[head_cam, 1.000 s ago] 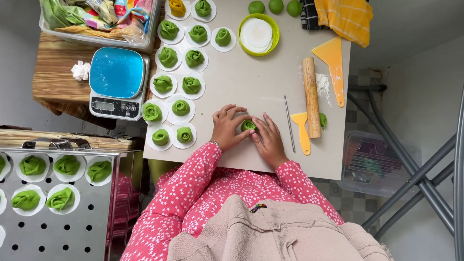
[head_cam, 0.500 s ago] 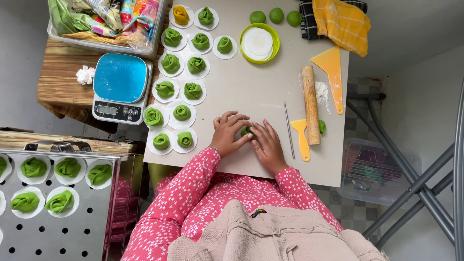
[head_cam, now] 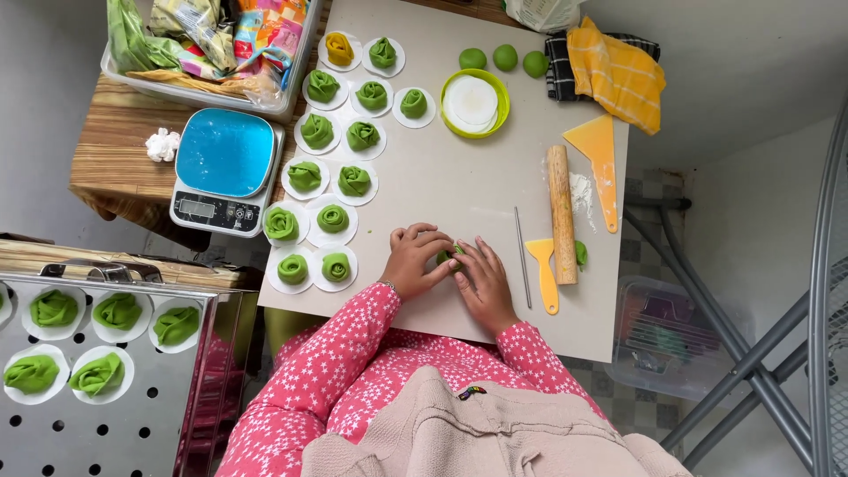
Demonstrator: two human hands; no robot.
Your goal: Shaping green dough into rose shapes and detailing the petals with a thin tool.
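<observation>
Both hands rest on the grey work board (head_cam: 459,190) near its front edge. My left hand (head_cam: 415,261) and my right hand (head_cam: 481,283) press together around a small piece of green dough (head_cam: 447,256), which shows only as a sliver between the fingers. To the left, several finished green dough rolls (head_cam: 332,218) sit on round white papers in two rows running to the far end, with one yellow roll (head_cam: 339,48) at the far end.
A wooden rolling pin (head_cam: 560,212), yellow scraper (head_cam: 543,269), thin metal rod (head_cam: 522,256) and orange wedge scraper (head_cam: 599,163) lie right of my hands. Further back sit a green bowl of white papers (head_cam: 474,102) and three green dough balls (head_cam: 505,58). A blue scale (head_cam: 225,168) and a perforated steamer tray (head_cam: 97,389) with rolls are left.
Both hands stay closed around the green dough, fingers shifting slightly. The camera view has drifted a little; nothing else on the board has moved.
</observation>
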